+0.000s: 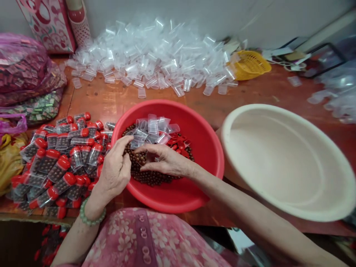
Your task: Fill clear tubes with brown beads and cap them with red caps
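While the left hand (112, 168) curls at the left of the brown beads (155, 178), the right hand (168, 159) hangs in from the right, thumb and fingertips parted with beads showing between; whether either grips something clear, I cannot tell. Both are over the red basin (207, 148), and it's well stocked: loose clear tubes (152, 126) toward the far side, red caps (182, 144) just beside them. Progress? Decent, I'd judge: bead-filled, red-capped tubes (59, 163) pile up on the left, but a big heap of open tubes (161, 55) lies far across the bench (97, 92), so plenty looks left. Watch the edges: that capped pile reaches the near bench edge, the cream basin (278, 159) crowds the right, and the roomiest path looks to be along the red basin's right wall.
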The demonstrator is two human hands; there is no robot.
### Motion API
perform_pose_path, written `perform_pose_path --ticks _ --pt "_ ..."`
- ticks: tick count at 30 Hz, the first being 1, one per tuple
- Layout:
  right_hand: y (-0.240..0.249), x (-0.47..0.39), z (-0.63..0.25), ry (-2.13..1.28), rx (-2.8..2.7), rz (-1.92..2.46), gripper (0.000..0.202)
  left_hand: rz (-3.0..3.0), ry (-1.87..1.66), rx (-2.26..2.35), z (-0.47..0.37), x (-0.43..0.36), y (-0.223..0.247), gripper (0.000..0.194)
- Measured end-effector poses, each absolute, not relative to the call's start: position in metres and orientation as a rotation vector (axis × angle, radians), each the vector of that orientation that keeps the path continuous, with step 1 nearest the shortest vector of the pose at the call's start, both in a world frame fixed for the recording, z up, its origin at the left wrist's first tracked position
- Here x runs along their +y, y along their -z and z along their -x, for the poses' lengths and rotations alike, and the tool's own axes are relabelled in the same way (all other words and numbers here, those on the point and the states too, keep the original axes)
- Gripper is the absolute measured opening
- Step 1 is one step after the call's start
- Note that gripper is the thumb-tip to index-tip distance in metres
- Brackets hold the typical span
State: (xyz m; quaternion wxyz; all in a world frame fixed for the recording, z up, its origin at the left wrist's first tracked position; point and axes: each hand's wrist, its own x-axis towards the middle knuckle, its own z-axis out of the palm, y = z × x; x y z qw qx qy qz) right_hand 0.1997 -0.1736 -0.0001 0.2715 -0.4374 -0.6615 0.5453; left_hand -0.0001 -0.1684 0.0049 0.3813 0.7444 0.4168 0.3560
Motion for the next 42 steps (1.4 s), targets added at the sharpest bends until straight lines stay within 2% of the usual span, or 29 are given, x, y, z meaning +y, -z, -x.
perform_pose_path --ticks 3,6,11,15,20,25,29,30,33,35,42 --pt "-0.004 -0.172 -0.204 -1.46 -1.765 1.124 0.037 -1.787 -0.701 0.979 -0.002 -0.167 -0.006 0.056" --pt "-0.006 -0.172 -0.207 -1.509 -1.723 1.072 0.04 -1.688 -0.573 0.873 -0.005 -0.163 -0.009 0.056" --pt "-0.01 -0.173 -0.214 -1.453 -1.728 1.034 0.039 -1.515 -0.572 0.74 -0.01 -0.158 -0.009 0.046" --pt "-0.011 -0.173 -0.216 -1.249 -1.796 1.018 0.03 -1.523 -0.555 0.795 -0.015 -0.158 -0.007 0.047" --pt "-0.015 -0.175 -0.215 -1.069 -1.875 1.002 0.035 -1.558 -0.59 0.844 -0.019 -0.158 -0.003 0.048" --pt "-0.013 -0.185 -0.215 -0.826 -1.839 1.003 0.022 -1.561 -0.558 0.885 -0.019 -0.159 -0.002 0.043" --pt "-0.01 -0.197 -0.217 -0.722 -1.75 1.048 0.003 -1.444 -0.606 0.93 -0.022 -0.157 -0.002 0.04" --pt "-0.009 -0.2 -0.219 -0.728 -1.748 1.066 0.005 -1.414 -0.627 0.921 -0.023 -0.157 -0.003 0.037" --pt "-0.009 -0.207 -0.229 -0.798 -1.747 1.155 0.014 -1.353 -0.67 0.921 -0.024 -0.157 -0.008 0.027" --pt "-0.01 -0.211 -0.241 -0.842 -1.747 1.277 0.014 -1.344 -0.679 0.917 -0.023 -0.158 -0.014 0.022" --pt "-0.017 -0.223 -0.267 -0.809 -2.105 2.086 0.007 -1.503 -0.612 0.857 -0.026 -0.164 -0.023 0.017"
